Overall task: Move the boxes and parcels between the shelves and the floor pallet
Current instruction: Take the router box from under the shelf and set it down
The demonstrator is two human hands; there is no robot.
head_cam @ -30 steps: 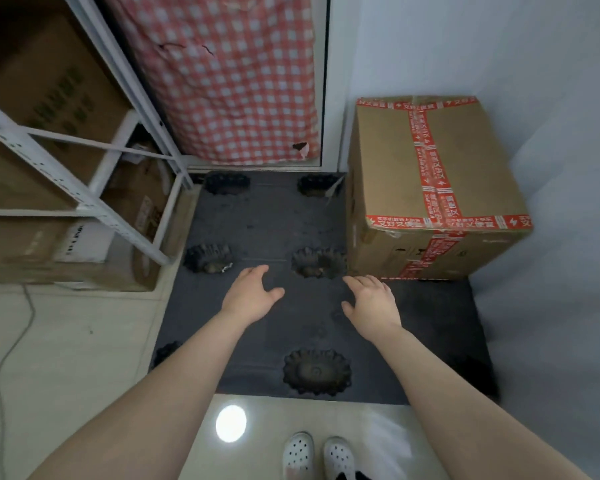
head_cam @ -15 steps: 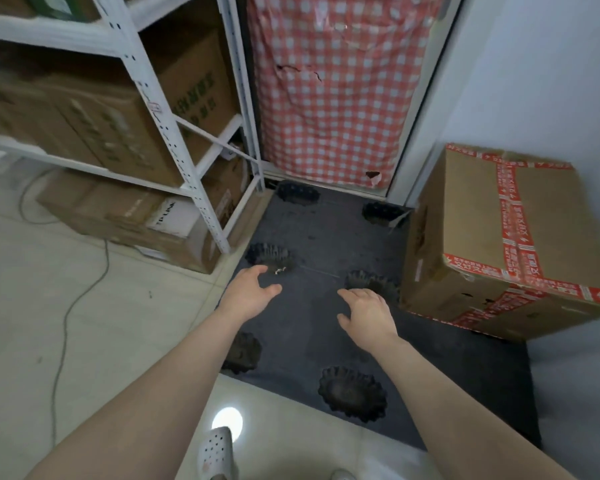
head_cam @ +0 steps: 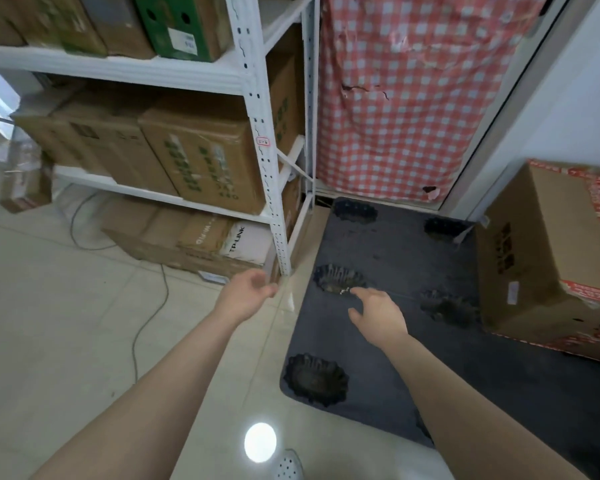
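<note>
Above the pale floor tiles, the left hand (head_cam: 248,294) hangs with its fingers loosely curled, holding nothing. The right hand (head_cam: 378,311) hovers over the dark floor pallet (head_cam: 395,247), its fingers spread, relaxed and likewise empty. Just ahead of the left fingers stands the foot of the white shelf rack (head_cam: 269,174). Beyond those fingers and to their left, brown cartons (head_cam: 201,157) fill the middle shelf. Flatter boxes (head_cam: 187,237), one of them white and marked TP-LINK, lie at floor level beneath it, and a green box (head_cam: 177,26) sits on the shelf above. Well to the right of the right fingers, a large cardboard box (head_cam: 541,258) bound with red printed tape rests on the pallet by the wall. A red checked cloth (head_cam: 413,98) hangs beyond the pallet. A cable (head_cam: 146,323) trails across the floor to the left of the left fingers.
</note>
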